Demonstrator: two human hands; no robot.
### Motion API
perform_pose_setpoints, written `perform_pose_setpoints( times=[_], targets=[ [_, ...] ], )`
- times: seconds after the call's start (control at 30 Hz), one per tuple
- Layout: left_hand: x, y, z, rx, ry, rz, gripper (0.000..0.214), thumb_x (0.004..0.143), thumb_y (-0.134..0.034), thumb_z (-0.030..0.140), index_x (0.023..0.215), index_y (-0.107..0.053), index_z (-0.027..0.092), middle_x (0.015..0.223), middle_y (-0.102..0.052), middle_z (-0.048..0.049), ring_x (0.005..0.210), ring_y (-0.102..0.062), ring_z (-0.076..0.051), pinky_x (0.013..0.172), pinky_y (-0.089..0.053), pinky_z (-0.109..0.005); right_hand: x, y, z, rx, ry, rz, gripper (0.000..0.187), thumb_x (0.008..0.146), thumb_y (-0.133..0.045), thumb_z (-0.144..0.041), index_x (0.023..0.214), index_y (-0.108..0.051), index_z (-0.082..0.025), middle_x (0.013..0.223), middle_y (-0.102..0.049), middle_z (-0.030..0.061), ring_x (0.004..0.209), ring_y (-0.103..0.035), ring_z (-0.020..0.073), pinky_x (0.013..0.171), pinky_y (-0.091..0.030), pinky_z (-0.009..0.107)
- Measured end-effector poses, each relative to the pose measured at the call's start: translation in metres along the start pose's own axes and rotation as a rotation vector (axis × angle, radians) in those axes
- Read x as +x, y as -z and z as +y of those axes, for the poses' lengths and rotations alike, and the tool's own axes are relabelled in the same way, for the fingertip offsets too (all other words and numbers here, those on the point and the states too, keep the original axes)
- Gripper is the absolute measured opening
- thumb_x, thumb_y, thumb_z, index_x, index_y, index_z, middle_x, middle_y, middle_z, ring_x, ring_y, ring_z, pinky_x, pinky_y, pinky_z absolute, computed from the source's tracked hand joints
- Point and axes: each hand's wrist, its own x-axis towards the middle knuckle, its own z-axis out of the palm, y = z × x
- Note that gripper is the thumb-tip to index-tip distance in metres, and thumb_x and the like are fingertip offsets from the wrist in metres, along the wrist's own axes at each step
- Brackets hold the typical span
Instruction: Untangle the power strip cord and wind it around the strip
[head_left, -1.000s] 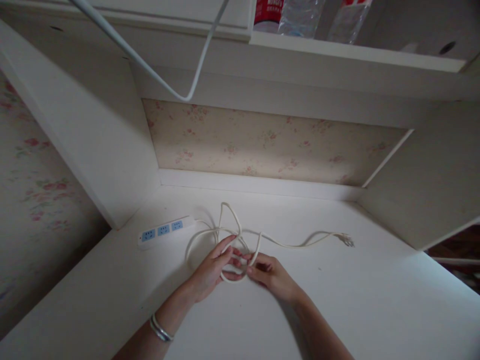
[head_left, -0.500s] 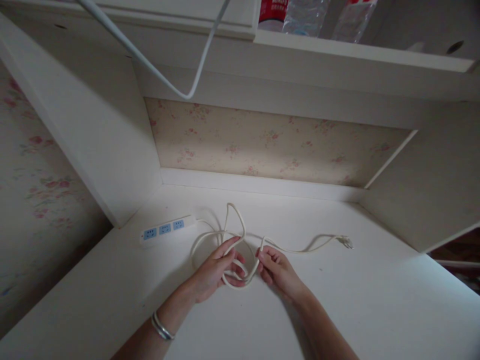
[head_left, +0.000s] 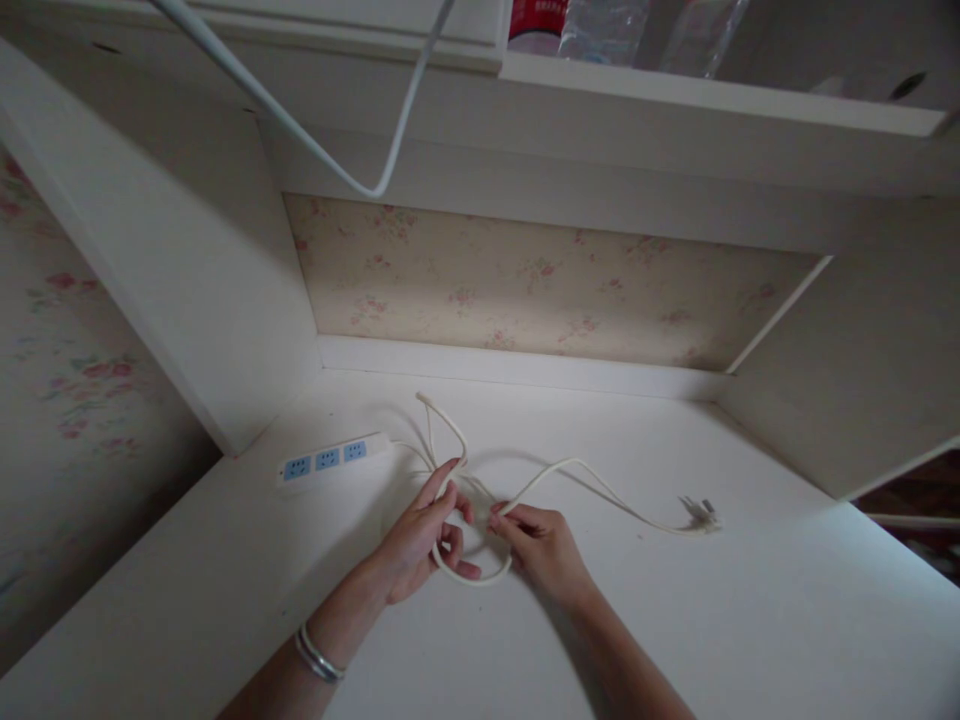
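A white power strip with several blue sockets lies on the desk to the left. Its cream cord forms a loop between my hands. My left hand grips the cord between thumb and forefinger, its other fingers loosely curled inside the loop. On the loop's right side, my right hand pinches the cord with its fingertips. From there the cord arches right to the plug, whose metal prongs point up and left. Part of the cord behind my fingers is hidden.
The white desk meets a floral back panel and side panels. A shelf above holds plastic bottles, one with a red label. A pale bent rod or cable hangs at upper left.
My right hand has moved slightly left, drawing the cord into a higher arch. The plug has shifted right and turned over. Fewer coils show around my left hand.
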Motion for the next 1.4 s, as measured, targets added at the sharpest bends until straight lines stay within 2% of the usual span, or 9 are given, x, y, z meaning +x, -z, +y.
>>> perform_pose_setpoints(
  times=[0.1,0.2,0.43,0.73,0.9,1.1,1.23,1.3,1.4],
  targets=[
    [0.001,-0.001,-0.001,-0.001,0.000,-0.005,0.053,0.086,-0.051,0.052,0.135,-0.032,0.043,0.088,-0.054,0.0029,0.042,-0.045,-0.004,0.057,-0.058,-0.043,0.003,-0.002,0.002,-0.104,0.141,0.016,0.028,0.083,-0.060,-0.042,0.080,-0.073,-0.017,0.070,-0.061,0.0015,0.067,-0.051,0.0136,0.061,-0.037,0.024],
    [0.004,0.000,-0.003,-0.013,-0.024,0.009,0.048,0.086,-0.050,0.054,0.130,-0.037,0.039,0.093,-0.055,0.0014,0.046,-0.052,-0.006,0.059,-0.058,-0.043,0.006,0.000,0.004,-0.104,0.094,0.059,0.031,0.085,-0.057,-0.044,0.081,-0.072,-0.017,0.070,-0.057,0.0010,0.065,-0.046,0.0127,0.059,-0.035,0.024],
    [0.006,0.001,-0.005,-0.059,-0.059,0.023,0.044,0.086,-0.046,0.058,0.122,-0.038,0.033,0.113,-0.058,-0.0055,0.060,-0.064,-0.013,0.065,-0.057,-0.045,0.000,0.003,0.008,-0.041,-0.062,-0.175,0.034,0.081,-0.060,-0.044,0.064,-0.067,-0.017,0.051,-0.037,-0.0046,0.050,-0.023,0.0079,0.047,-0.017,0.024],
    [0.006,-0.001,-0.006,-0.010,-0.053,0.044,0.044,0.086,-0.041,0.062,0.120,-0.035,0.035,0.103,-0.058,-0.0024,0.057,-0.063,-0.014,0.061,-0.057,-0.047,-0.006,-0.002,-0.004,-0.123,0.074,-0.246,0.026,0.081,-0.059,-0.029,0.057,-0.065,-0.019,0.051,-0.045,-0.0038,0.049,-0.030,0.0089,0.048,-0.023,0.023],
    [0.008,0.000,-0.009,-0.001,-0.086,0.038,0.042,0.087,-0.042,0.060,0.117,-0.038,0.032,0.099,-0.058,-0.0008,0.060,-0.063,-0.014,0.068,-0.056,-0.045,-0.002,0.003,-0.001,-0.257,0.175,-0.117,0.020,0.080,-0.060,-0.029,0.065,-0.071,-0.021,0.064,-0.063,0.0006,0.057,-0.049,0.0131,0.054,-0.032,0.024],
    [0.015,0.005,-0.016,0.016,-0.108,0.064,0.041,0.086,-0.044,0.060,0.110,-0.042,0.027,0.091,-0.060,-0.0003,0.064,-0.064,-0.014,0.070,-0.053,-0.038,0.004,0.004,0.014,-0.414,0.077,0.044,0.024,0.084,-0.057,-0.037,0.073,-0.074,-0.024,0.060,-0.062,0.0016,0.054,-0.047,0.0126,0.054,-0.030,0.024],
    [0.016,0.006,-0.016,0.010,-0.093,0.085,0.041,0.086,-0.046,0.060,0.109,-0.044,0.026,0.082,-0.060,0.0008,0.062,-0.062,-0.013,0.070,-0.052,-0.036,0.008,0.007,0.013,-0.162,-0.032,0.030,0.030,0.079,-0.065,-0.045,0.098,-0.072,-0.023,0.056,-0.052,-0.0024,0.052,-0.041,0.0109,0.050,-0.026,0.023],
    [0.015,0.005,-0.015,0.016,-0.083,0.087,0.041,0.086,-0.045,0.060,0.108,-0.044,0.025,0.079,-0.060,0.0012,0.060,-0.062,-0.013,0.069,-0.052,-0.036,0.010,0.013,0.006,0.141,-0.108,0.067,0.041,0.079,-0.065,-0.049,0.110,-0.066,-0.021,0.056,-0.047,-0.0043,0.050,-0.037,0.0093,0.047,-0.023,0.022],
    [0.013,0.004,-0.013,0.034,-0.070,0.079,0.042,0.086,-0.044,0.061,0.107,-0.044,0.025,0.078,-0.060,0.0009,0.059,-0.061,-0.014,0.068,-0.052,-0.035,0.013,0.025,-0.003,0.608,-0.205,0.141,0.040,0.083,-0.059,-0.052,0.110,-0.061,-0.023,0.054,-0.040,-0.0076,0.042,-0.024,0.0065,0.042,-0.018,0.022]
  ],
)
